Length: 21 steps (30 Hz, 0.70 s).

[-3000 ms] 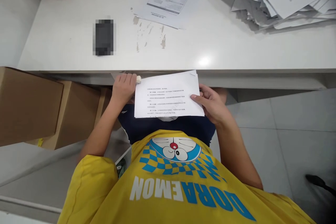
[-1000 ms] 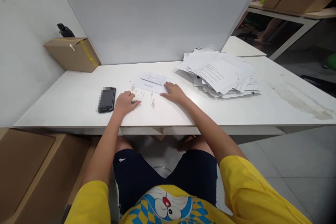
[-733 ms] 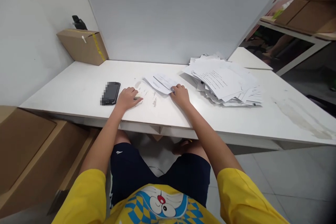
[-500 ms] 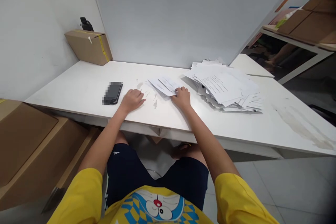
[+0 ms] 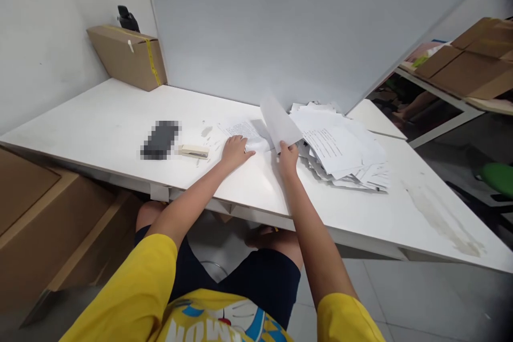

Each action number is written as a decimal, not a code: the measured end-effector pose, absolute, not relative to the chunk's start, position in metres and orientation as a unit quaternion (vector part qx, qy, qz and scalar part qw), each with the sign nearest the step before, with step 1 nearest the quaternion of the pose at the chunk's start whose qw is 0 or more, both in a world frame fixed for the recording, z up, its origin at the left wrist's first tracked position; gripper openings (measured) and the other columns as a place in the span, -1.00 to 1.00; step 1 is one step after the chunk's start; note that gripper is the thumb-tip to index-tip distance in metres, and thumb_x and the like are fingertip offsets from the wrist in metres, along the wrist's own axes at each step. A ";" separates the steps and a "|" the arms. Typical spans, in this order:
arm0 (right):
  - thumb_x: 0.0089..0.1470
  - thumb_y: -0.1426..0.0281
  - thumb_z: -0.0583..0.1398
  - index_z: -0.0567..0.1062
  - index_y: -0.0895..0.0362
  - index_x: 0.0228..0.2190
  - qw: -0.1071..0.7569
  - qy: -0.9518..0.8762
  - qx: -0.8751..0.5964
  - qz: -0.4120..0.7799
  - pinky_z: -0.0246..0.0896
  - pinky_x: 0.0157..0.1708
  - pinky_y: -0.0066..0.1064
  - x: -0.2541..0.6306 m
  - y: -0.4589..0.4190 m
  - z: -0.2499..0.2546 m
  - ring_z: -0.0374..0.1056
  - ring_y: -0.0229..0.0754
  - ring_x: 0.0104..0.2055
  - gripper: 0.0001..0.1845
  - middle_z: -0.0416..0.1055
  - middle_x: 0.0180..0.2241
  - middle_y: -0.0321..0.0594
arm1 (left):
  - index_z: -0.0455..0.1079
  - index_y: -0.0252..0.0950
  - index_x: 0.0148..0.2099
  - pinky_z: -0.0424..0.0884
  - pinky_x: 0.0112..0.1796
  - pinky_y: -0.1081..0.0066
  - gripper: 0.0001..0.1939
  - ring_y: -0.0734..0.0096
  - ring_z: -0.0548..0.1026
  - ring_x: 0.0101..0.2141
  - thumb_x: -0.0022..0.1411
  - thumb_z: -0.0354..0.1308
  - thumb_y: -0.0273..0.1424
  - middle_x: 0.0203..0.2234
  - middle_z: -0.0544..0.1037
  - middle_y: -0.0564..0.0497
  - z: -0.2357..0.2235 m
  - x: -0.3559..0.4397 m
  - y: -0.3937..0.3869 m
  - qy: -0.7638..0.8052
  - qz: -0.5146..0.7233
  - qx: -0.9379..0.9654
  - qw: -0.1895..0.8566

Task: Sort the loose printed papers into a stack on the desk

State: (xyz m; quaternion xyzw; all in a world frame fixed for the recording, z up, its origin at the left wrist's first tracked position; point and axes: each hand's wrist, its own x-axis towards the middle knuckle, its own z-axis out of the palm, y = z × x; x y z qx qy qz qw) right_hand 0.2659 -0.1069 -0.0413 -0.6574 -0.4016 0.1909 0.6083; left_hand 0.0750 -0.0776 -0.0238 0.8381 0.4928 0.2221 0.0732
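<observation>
One pale, tilted sheet [image 5: 279, 124] | pinched: right hand [image 5: 288, 159] | left hand [image 5: 233, 153]: loosely spread on paper [image 5: 241, 128]

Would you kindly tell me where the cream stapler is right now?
In the head view, the cream stapler lies on the white desk, left of centre, between the pixelated dark object and the person's left hand.
</observation>
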 end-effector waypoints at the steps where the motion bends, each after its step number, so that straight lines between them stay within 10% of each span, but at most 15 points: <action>1: 0.04 0.14 0.06 0.36 0.13 -0.35 0.617 -0.392 -0.653 0.196 0.26 -0.31 -0.27 0.266 -0.106 -0.041 0.25 -0.16 -0.35 -0.69 0.33 -0.43 -0.26 | 0.40 -0.32 0.15 0.23 0.18 0.11 -0.51 0.01 0.34 0.17 0.29 0.17 -0.13 0.14 0.44 -0.23 -0.024 0.072 -0.077 0.489 0.231 0.839 0.071; 21: 0.12 0.30 -0.02 0.47 0.06 -0.22 0.488 -0.647 -0.583 0.061 0.31 0.01 -0.08 0.256 -0.137 -0.009 0.42 0.01 -0.10 -0.68 0.53 -0.21 -0.09 | 0.47 -0.25 -0.14 0.36 -0.03 0.19 -0.48 0.19 0.50 -0.10 0.47 -0.22 -0.06 -0.20 0.59 -0.14 -0.008 0.067 -0.085 0.308 0.370 0.873 0.078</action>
